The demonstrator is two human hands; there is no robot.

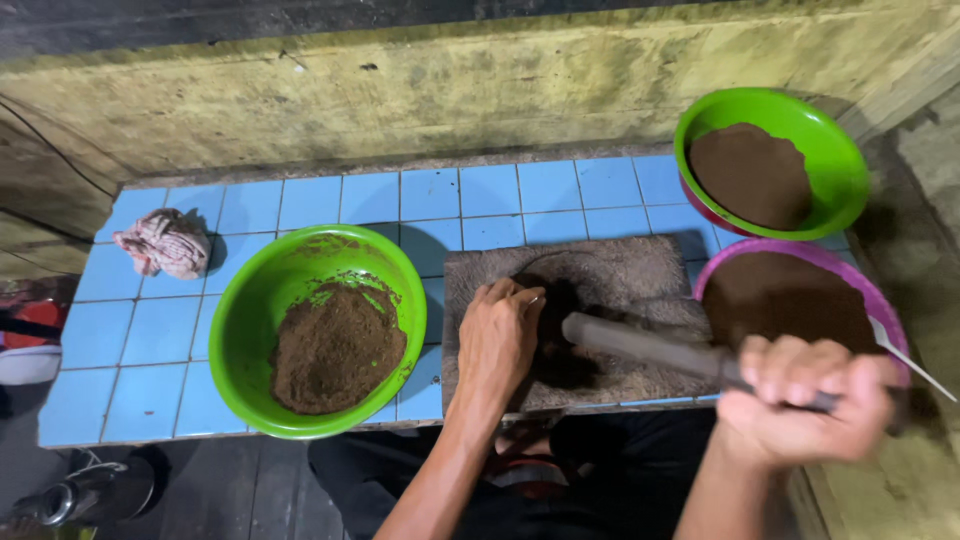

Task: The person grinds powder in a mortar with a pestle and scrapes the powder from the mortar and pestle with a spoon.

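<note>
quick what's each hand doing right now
Left hand: curled fingers pressing down on dark material on the stone slab; whether it grips anything cannot be told.
Right hand: closed around the handle of a long blade.

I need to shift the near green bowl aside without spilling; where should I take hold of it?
Take the green bowl by its left rim, coming in from the left over the blue tiles. That edge is bare, the brown powder is heaped toward the lower right, and the left hand on the stone slab blocks the right side. Lift it level.
</note>
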